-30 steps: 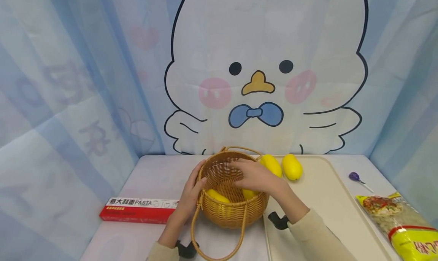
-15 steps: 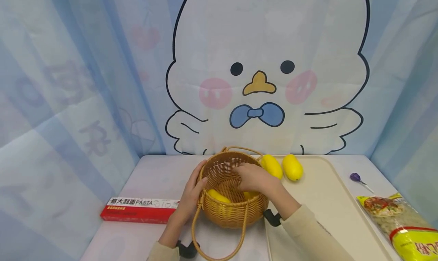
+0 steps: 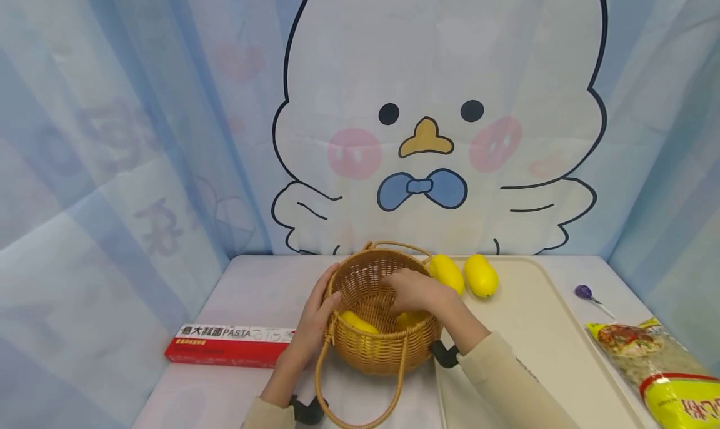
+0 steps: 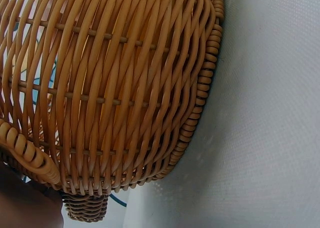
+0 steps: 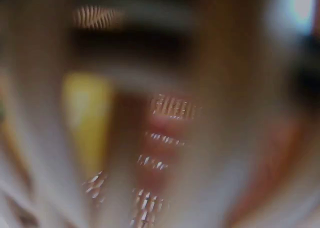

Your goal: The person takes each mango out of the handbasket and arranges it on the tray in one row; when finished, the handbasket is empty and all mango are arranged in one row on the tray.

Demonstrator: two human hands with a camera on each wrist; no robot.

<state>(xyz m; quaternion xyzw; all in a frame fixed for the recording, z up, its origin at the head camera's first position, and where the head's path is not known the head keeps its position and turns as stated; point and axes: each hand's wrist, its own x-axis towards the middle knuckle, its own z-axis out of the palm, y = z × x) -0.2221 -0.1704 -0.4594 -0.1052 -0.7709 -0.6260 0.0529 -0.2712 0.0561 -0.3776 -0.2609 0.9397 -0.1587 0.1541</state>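
A brown wicker basket (image 3: 371, 354) with two handles stands in the middle of the table. My left hand (image 3: 312, 319) grips its left rim, thumb over the edge and fingers outside; the left wrist view shows the woven basket side (image 4: 115, 88) close up. My right hand (image 3: 419, 294) reaches over the right rim into the basket, fingers bent downward. A yellow fruit (image 3: 412, 319) lies beneath that palm; I cannot tell whether the fingers hold it. Another yellow piece (image 3: 359, 322) rests by the front wall inside. The right wrist view is blurred, with a yellow patch (image 5: 90, 118).
Two yellow lemon-like fruits (image 3: 480, 276) lie at the back of a beige tray (image 3: 523, 348), right of the basket. A red-and-white pasta box (image 3: 225, 346) is at left. On the right are a purple lollipop (image 3: 585, 292) and a bag of pasta (image 3: 652, 366).
My right hand has gone lower into the basket, its fingers bending down from a more outstretched pose. The right forearm has shifted slightly left. My left hand keeps its grip on the rim.
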